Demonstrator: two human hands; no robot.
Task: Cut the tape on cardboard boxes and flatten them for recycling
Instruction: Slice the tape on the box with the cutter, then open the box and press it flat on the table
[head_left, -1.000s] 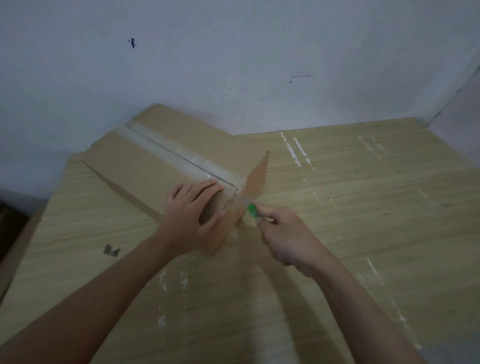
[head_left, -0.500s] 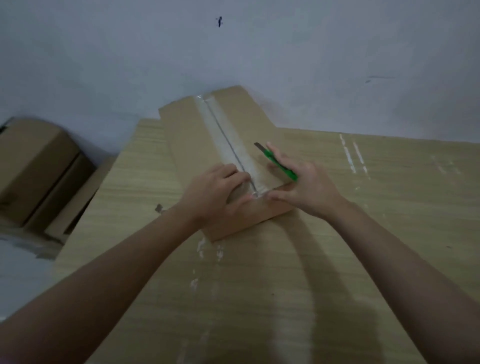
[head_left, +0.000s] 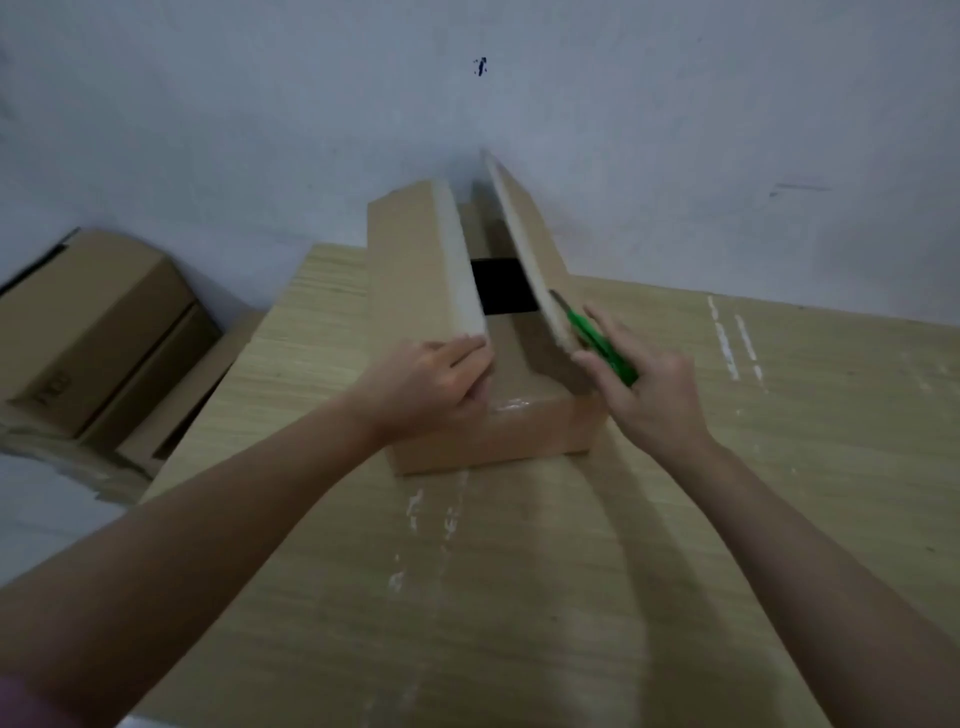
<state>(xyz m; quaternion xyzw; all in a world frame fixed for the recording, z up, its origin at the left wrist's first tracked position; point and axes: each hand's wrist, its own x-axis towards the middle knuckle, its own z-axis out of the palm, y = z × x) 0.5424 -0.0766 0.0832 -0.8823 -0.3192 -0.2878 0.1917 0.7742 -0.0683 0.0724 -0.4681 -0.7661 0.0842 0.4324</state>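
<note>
Pale wall behind wooden tabletop (head_left: 675, 519). Box (head_left: 493, 426) is running lengthwise away from both hands; left hand (head_left: 431, 384) is gripping the left flap (head_left: 415, 270), right hand (head_left: 644, 384) is clamping the green cutter (head_left: 597, 343) against the right flap (head_left: 524, 244).

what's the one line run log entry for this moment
step: opening top flaps | box: on table, flaps parted | left hand: grips left flap | right hand: holds green utility knife, pushes right flap

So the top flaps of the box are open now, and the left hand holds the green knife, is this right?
Not quite. The head view shows the green knife in the right hand, not the left hand. The box flaps are open, as you say.
</note>
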